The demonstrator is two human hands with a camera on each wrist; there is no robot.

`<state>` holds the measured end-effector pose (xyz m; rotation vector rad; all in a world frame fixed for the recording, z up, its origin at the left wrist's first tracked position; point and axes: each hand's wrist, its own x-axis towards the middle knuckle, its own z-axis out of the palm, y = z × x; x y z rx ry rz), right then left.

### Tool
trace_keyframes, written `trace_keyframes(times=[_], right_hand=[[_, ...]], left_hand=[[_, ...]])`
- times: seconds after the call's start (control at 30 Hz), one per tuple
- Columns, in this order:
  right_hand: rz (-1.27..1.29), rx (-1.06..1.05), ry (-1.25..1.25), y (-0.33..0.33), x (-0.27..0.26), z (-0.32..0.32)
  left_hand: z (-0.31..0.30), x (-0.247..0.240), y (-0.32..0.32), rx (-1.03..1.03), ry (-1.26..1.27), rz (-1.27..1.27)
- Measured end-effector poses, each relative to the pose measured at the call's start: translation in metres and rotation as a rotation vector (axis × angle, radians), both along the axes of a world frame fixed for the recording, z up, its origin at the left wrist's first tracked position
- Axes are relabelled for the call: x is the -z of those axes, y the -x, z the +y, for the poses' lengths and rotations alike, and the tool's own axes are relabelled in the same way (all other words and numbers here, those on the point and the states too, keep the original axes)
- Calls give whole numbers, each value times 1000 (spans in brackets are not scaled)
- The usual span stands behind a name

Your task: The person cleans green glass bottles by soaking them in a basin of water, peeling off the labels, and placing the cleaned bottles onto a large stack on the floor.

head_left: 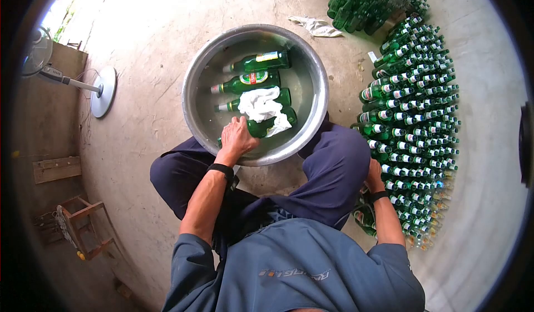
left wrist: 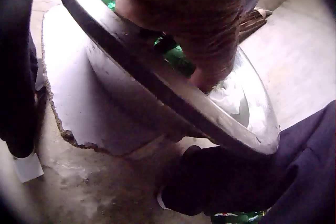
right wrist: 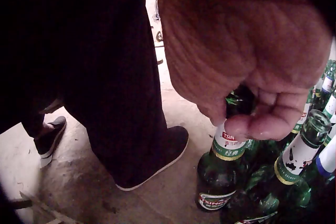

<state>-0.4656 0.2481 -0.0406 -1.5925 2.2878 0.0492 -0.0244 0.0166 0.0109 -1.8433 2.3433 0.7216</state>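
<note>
A metal basin [head_left: 192, 112] holds several green bottles lying on their sides, with a wet white cloth [head_left: 260, 105] over two of them. My left hand [head_left: 238, 140] grips the nearest bottle [head_left: 257, 128] inside the basin; in the left wrist view the hand [left wrist: 184, 19] reaches over the rim [left wrist: 157, 85], which hides much of the bottle. On the right, my right hand [head_left: 374, 176] is beside the standing bottles. In the right wrist view, the right hand [right wrist: 252, 61] curls its fingers round the neck of an upright green bottle [right wrist: 218, 176] with a label.
Rows of green bottles [head_left: 411, 117] stand along the right, with another group [head_left: 361, 6] at the top right. A cloth [head_left: 317, 26] lies on the floor above the basin. At left are a fan base [head_left: 103, 92] and a wooden frame [head_left: 83, 212].
</note>
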Motion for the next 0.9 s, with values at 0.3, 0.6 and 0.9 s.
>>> trace_keyframes(times=[0.3, 0.6, 0.9], right_hand=[[10, -40, 25, 0, -1, -1], [24, -17, 44, 3, -19, -1], [53, 145, 88, -11, -65, -23]], left_hand=[[10, -27, 0, -12, -59, 129], [10, -37, -1, -150, -253, 254], [7, -49, -8, -263, -550, 431]])
